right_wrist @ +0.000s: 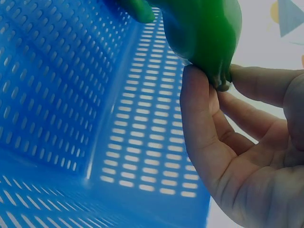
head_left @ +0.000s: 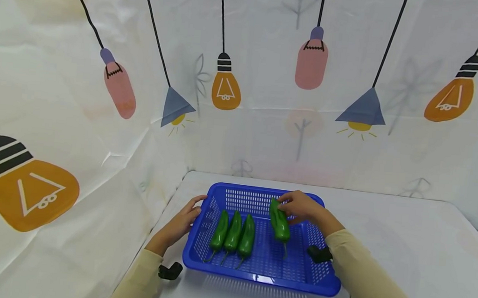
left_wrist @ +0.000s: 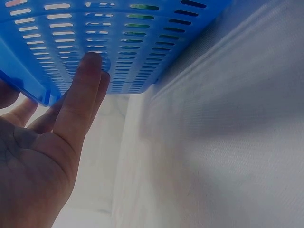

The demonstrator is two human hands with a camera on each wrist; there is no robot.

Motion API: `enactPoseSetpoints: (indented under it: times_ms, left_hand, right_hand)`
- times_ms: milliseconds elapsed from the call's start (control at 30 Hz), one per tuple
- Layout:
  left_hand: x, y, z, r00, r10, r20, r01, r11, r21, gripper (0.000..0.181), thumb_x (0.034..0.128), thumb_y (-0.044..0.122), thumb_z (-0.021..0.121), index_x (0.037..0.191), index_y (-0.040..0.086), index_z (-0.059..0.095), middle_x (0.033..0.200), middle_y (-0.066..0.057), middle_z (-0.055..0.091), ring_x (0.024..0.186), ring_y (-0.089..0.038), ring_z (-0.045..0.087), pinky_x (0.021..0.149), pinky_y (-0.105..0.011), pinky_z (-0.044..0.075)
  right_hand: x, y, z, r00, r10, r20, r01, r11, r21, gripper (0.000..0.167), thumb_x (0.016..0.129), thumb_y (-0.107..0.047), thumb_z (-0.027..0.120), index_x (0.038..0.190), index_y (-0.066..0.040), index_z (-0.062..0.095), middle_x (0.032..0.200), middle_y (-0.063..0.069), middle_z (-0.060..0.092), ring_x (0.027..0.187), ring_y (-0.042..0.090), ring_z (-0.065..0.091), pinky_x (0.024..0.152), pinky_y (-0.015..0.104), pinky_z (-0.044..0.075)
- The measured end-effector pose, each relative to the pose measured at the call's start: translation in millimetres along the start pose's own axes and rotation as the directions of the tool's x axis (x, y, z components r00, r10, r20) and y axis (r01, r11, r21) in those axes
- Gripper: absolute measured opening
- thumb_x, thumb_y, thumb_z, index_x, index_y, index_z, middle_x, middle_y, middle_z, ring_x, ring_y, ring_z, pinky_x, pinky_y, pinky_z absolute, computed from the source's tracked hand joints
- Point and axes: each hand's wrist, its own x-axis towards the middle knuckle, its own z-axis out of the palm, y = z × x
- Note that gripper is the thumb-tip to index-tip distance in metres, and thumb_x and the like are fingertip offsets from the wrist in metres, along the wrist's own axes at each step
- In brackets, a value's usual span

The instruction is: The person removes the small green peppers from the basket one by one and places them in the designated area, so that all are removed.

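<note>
- Leftmost: white wall sheet (head_left: 75, 141), printed with hanging lamps and orange bulbs.
- Next, left sleeve (head_left: 137, 281), cream, with black wrist device (head_left: 170, 271) beside the basket's near left corner.
- Left hand (head_left: 179, 226) at left side of blue basket (head_left: 295, 285). In left wrist view, fingers fairly straight, touching slotted outer wall — resting contact.
- Inside basket, left half: three green peppers (head_left: 233, 233), lying side by side, roughly parallel, stems toward the wearer. Contact from one to the next: cannot tell.
- Right of these, within basket outline: fourth pepper (head_left: 278, 223), also green, tilted slightly, stem end toward the wearer. Contact with basket floor: cannot tell.
- Right hand (head_left: 302, 206) over far right part of basket, pinching fourth pepper near its stemless tip — thumb on one side, fingertips on the other, per right wrist view.
- Rightmost: right sleeve (head_left: 372, 281), cream, reaching in from lower right, above white table (head_left: 417, 242). Second black device (head_left: 319, 254) at that wrist, over basket's right side.
</note>
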Motion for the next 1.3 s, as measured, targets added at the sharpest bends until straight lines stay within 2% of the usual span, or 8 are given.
enactPoseSetpoints:
  times_ms: [233,500,667,933,1133,1300]
  left_hand:
    - [0.3,0.7,-0.4,1.0,0.004,0.0,-0.004,1.0,-0.001,0.054,0.1111,0.036,0.035,0.159,0.017,0.021,0.137,-0.023,0.054,0.114,-0.034,0.062,0.092,-0.048,0.052]
    - [0.7,-1.0,-2.0,1.0,0.004,0.016,-0.004,1.0,-0.002,0.055,0.1112,0.037,0.035,0.16,0.016,0.02,0.139,-0.024,0.053,0.115,-0.033,0.061,0.094,-0.048,0.051]
    - [2.3,-1.9,-3.0,1.0,0.002,0.021,-0.002,1.0,-0.011,0.054,0.1117,0.035,0.035,0.16,0.016,0.02,0.138,-0.025,0.053,0.113,-0.033,0.062,0.093,-0.046,0.052]
    - [1.4,-1.5,-1.5,1.0,0.0,0.013,0.0,1.0,0.008,0.055,0.1114,0.036,0.034,0.16,0.016,0.019,0.14,-0.024,0.052,0.116,-0.035,0.061,0.095,-0.049,0.051]
    - [0.8,-1.2,-0.5,1.0,0.002,0.012,-0.002,1.0,-0.008,0.054,0.1113,0.037,0.035,0.16,0.017,0.02,0.139,-0.024,0.053,0.115,-0.034,0.062,0.094,-0.048,0.051]
    - [0.8,-1.4,-1.4,1.0,0.004,0.017,-0.004,1.0,-0.003,0.055,0.1113,0.037,0.035,0.16,0.017,0.02,0.14,-0.024,0.052,0.115,-0.034,0.061,0.094,-0.048,0.051]
  right_hand:
    - [-10.7,-4,-7,0.999,-0.042,-0.003,0.042,0.998,-0.043,0.039,0.1,-0.005,0.06,0.135,0.013,0.055,0.123,0.028,0.061,0.102,0.037,0.067,0.075,0.047,0.059]
    - [-18.3,-3,-20,0.996,-0.085,-0.007,0.084,0.991,-0.108,0.037,0.1,-0.007,0.06,0.132,0.011,0.057,0.106,0.018,0.065,0.092,0.028,0.069,0.075,0.048,0.059]
    - [-25.7,-2,-30,0.996,-0.092,0.013,0.092,0.992,-0.086,0.039,0.101,-0.008,0.06,0.134,0.012,0.054,0.112,0.021,0.064,0.096,0.031,0.068,0.076,0.049,0.059]
    - [-35.6,-2,-46,0.995,-0.103,-0.01,0.101,0.99,-0.095,0.043,0.102,-0.011,0.058,0.138,0.012,0.051,0.122,0.027,0.062,0.1,0.035,0.068,0.075,0.046,0.059]
    - [-41.4,-2,-57,0.994,-0.108,-0.009,0.106,0.986,-0.127,0.043,0.102,-0.013,0.059,0.137,0.012,0.052,0.12,0.026,0.063,0.099,0.032,0.068,0.074,0.045,0.059]
    - [-49.9,-3,-65,0.993,-0.116,0.001,0.115,0.988,-0.101,0.045,0.103,-0.013,0.058,0.138,0.013,0.05,0.117,0.024,0.063,0.096,0.028,0.067,0.077,0.047,0.059]
